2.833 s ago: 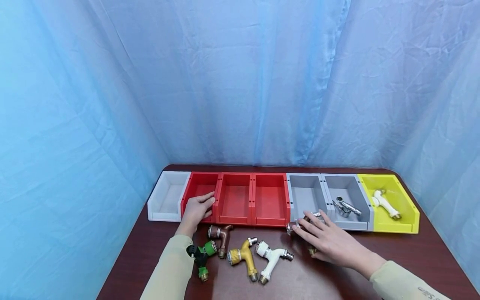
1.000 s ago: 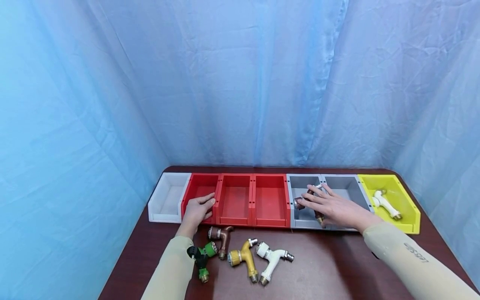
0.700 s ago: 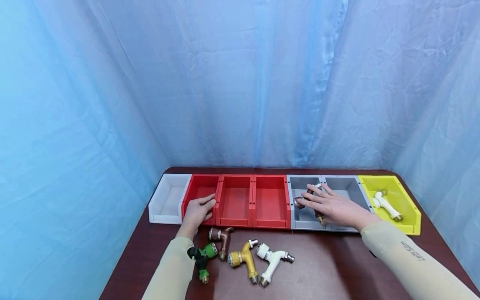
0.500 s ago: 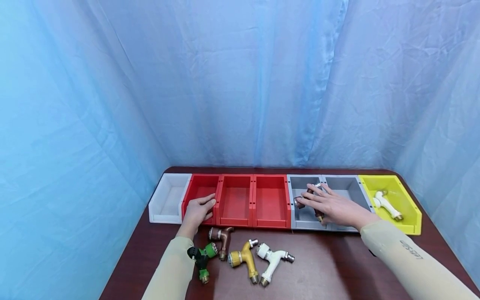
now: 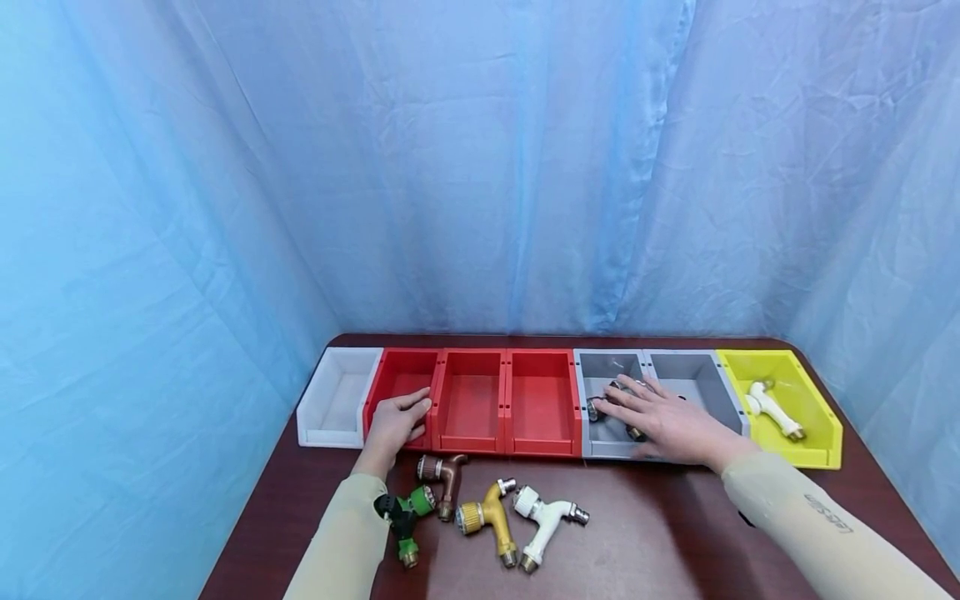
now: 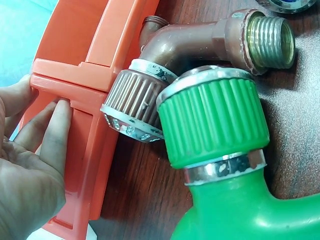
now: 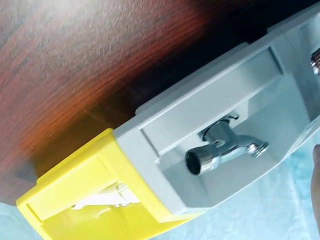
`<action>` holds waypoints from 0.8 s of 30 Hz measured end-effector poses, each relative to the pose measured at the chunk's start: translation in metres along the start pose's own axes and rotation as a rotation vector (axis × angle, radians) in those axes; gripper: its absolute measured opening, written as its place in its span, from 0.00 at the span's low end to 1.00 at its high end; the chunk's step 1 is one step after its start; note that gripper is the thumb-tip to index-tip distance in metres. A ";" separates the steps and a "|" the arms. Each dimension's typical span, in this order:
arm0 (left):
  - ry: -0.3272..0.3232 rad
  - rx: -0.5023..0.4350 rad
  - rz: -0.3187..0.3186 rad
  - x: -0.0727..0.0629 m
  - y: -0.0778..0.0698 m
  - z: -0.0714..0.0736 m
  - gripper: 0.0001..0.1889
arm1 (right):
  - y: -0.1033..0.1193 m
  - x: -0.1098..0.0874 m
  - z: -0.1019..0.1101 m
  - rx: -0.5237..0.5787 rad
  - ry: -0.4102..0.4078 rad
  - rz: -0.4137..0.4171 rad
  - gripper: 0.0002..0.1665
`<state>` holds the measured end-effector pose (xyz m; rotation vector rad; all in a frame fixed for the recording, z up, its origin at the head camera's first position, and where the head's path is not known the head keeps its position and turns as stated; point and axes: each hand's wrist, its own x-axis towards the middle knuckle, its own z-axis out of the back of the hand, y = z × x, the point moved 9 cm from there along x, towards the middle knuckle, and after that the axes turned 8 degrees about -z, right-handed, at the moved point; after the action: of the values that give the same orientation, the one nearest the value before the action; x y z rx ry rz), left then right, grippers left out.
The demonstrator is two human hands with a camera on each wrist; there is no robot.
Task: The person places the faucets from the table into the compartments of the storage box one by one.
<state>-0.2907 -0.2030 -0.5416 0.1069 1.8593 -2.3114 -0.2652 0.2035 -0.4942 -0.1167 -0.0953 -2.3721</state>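
Note:
My left hand [image 5: 396,425] grips the rim of a red bin [image 6: 75,150], with thumb and fingers on either side of its wall. In the left wrist view, a brown tap [image 6: 190,45] and a green tap [image 6: 215,120] lie close beside that bin. My right hand [image 5: 678,423] is spread above a grey bin [image 5: 611,450], fingers extended. Under the fingers, a dark brown tap [image 5: 595,410] is in the bin, mostly hidden by the hand. The neighbouring grey bin holds a chrome tap [image 7: 222,147], seen in the right wrist view.
A yellow tap [image 5: 491,521] and a white tap [image 5: 547,525] lie on the dark wood table [image 5: 637,542]. Another white tap [image 5: 774,408] is in the yellow bin [image 5: 817,433] at the right end. A white bin [image 5: 337,400] ends the row at left.
My right hand carried the dark brown tap from the table into the grey bin. Its fingers have now loosened and flattened, and the tap sits lower. The left hand stays in place.

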 end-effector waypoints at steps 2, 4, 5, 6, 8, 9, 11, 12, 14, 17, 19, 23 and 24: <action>0.001 0.002 0.001 0.000 0.000 0.000 0.24 | 0.004 -0.001 0.002 -0.020 -0.021 0.000 0.56; 0.001 0.004 0.002 0.000 0.000 0.000 0.24 | 0.010 -0.001 0.002 -0.044 -0.032 0.005 0.55; 0.001 0.005 0.003 0.000 0.000 0.001 0.24 | 0.013 -0.001 0.003 -0.055 -0.036 0.009 0.55; -0.001 0.006 0.004 0.000 0.000 0.001 0.24 | 0.015 -0.001 0.002 -0.065 -0.038 0.009 0.54; -0.003 0.006 0.006 0.000 0.001 0.001 0.24 | 0.019 -0.001 0.001 -0.078 -0.033 0.000 0.54; -0.004 0.005 0.007 0.000 0.001 0.001 0.24 | 0.021 -0.001 0.000 -0.085 -0.031 -0.008 0.54; -0.007 0.004 0.006 0.000 0.001 0.002 0.24 | 0.024 0.000 -0.001 -0.086 -0.028 -0.029 0.54; -0.008 0.003 0.005 0.000 0.001 0.002 0.24 | 0.026 0.000 -0.001 -0.083 -0.028 -0.038 0.55; -0.006 0.002 0.001 0.001 0.001 0.001 0.24 | 0.029 0.000 -0.001 -0.075 -0.031 -0.051 0.55; -0.007 0.004 0.003 0.001 0.001 0.002 0.24 | 0.036 0.000 0.000 -0.077 -0.039 -0.047 0.55; -0.007 0.007 0.003 0.001 0.002 0.001 0.24 | 0.039 -0.001 -0.001 -0.084 -0.044 -0.043 0.55; -0.004 0.003 0.006 0.001 0.002 0.000 0.24 | 0.040 -0.001 -0.002 -0.102 -0.048 -0.057 0.55; -0.003 0.002 0.005 0.001 0.002 0.000 0.24 | 0.039 -0.001 -0.002 -0.105 -0.047 -0.066 0.55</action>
<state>-0.2910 -0.2032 -0.5432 0.1075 1.8533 -2.3089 -0.2376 0.1764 -0.4946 -0.2220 0.0028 -2.4404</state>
